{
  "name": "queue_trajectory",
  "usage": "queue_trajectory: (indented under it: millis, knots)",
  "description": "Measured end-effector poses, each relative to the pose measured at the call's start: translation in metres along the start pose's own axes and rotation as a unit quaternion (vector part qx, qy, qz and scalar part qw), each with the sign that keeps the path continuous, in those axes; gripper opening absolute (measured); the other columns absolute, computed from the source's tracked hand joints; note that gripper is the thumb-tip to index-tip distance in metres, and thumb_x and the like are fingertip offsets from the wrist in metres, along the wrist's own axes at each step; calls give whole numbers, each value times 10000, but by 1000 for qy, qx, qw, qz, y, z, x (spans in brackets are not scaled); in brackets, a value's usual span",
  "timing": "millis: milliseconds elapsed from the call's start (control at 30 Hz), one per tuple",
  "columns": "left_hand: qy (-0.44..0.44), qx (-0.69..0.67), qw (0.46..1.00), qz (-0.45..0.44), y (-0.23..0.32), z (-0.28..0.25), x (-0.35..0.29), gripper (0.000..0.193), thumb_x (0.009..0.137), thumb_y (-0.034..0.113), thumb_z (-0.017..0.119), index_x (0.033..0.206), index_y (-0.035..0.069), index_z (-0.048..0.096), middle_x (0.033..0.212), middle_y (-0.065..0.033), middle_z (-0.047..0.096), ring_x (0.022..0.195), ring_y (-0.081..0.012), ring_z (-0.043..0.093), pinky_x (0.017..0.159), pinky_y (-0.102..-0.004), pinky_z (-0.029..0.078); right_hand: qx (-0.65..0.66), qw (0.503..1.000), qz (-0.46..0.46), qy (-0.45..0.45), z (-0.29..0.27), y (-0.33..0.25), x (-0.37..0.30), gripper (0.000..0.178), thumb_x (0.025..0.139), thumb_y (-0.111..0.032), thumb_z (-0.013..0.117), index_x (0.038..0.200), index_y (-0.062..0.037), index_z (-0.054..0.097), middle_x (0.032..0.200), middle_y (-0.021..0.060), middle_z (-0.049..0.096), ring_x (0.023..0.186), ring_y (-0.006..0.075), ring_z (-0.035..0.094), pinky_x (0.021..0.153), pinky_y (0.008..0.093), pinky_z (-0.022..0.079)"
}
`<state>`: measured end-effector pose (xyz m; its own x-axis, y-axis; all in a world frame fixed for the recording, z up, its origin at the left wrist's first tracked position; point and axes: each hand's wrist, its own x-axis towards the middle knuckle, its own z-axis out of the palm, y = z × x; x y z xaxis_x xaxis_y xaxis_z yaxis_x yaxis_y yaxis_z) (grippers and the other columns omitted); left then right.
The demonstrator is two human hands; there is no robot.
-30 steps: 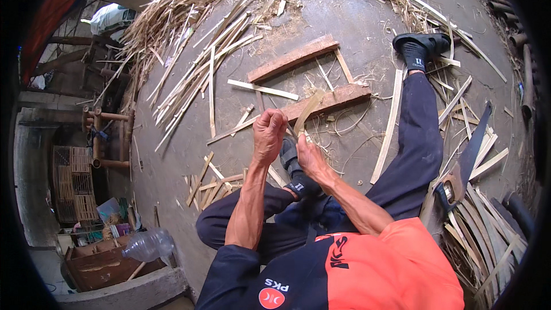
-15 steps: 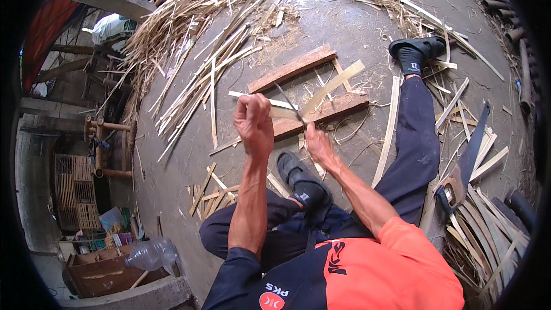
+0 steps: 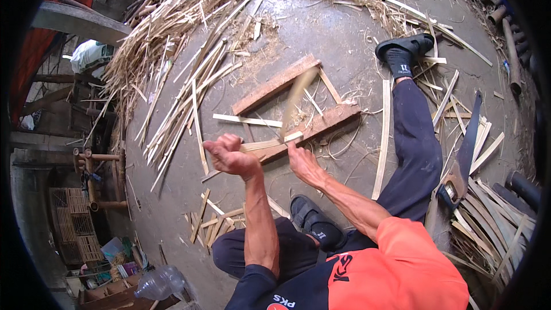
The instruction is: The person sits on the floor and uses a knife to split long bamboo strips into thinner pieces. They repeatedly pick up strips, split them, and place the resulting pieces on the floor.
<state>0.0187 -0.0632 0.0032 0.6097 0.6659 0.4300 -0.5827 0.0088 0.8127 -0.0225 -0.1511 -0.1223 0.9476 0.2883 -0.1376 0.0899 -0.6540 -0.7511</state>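
Observation:
My left hand (image 3: 232,158) is closed around one end of a pale bamboo strip (image 3: 261,145), which reaches right over the near plank. My right hand (image 3: 304,163) is closed close to the strip's other end, on a knife whose handle is hidden in the fist and whose thin blade hardly shows. A blurred pale piece (image 3: 297,100) rises from the strip toward the far plank. Beneath the work lie two reddish wooden planks, the near plank (image 3: 327,123) and the far plank (image 3: 275,84), with thin slats between them.
Long bamboo strips (image 3: 192,103) and shavings heap at the far left. By my outstretched right leg lies a handsaw (image 3: 462,161), beside bundled strips (image 3: 488,235). Short cut pieces (image 3: 215,221) are near my left knee. A clear plastic bottle (image 3: 159,283) sits at lower left.
My left hand has dropped and moved left, pulling the strip lower. The strip's far piece swung from slanting right to nearly upright. My right hand moved slightly left and down; the view shifted a little.

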Motion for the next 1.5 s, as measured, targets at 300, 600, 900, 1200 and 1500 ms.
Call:
queue_trajectory:
  millis: [300,600,900,1200,1500]
  knots:
    - [-37,-48,998,8,-3,12,-5,415,957,307,361,619,134,195,504,44,159,483,-73,134,453,-242,148,44,998,41,-26,-29,-11,6,120,811,-24,401,892,56,441,640,216,584,565,357,606,453,382,512]
    - [-85,-87,993,3,-3,5,-5,431,962,336,322,605,131,195,523,42,147,492,-82,144,460,-255,152,19,999,-31,26,-13,2,1,181,799,-55,407,949,47,395,677,254,580,647,418,592,536,513,472]
    - [-84,-88,993,1,-4,15,-14,424,963,331,321,601,142,206,529,48,144,492,-90,136,452,-254,142,4,999,40,-14,-6,46,8,169,821,-59,387,942,59,394,678,264,581,635,374,609,526,478,488]
    - [-122,-123,985,-7,-6,9,-12,438,956,376,316,605,144,193,532,51,132,493,-86,130,459,-251,148,27,993,-50,108,23,60,3,147,818,-17,338,892,43,450,673,206,596,610,398,601,518,471,484]
    - [-97,-148,984,-11,-9,6,-5,443,957,371,317,599,137,204,521,42,154,490,-86,140,470,-254,181,23,997,65,26,40,103,4,201,853,-124,369,892,66,422,749,327,562,747,455,580,643,520,461]
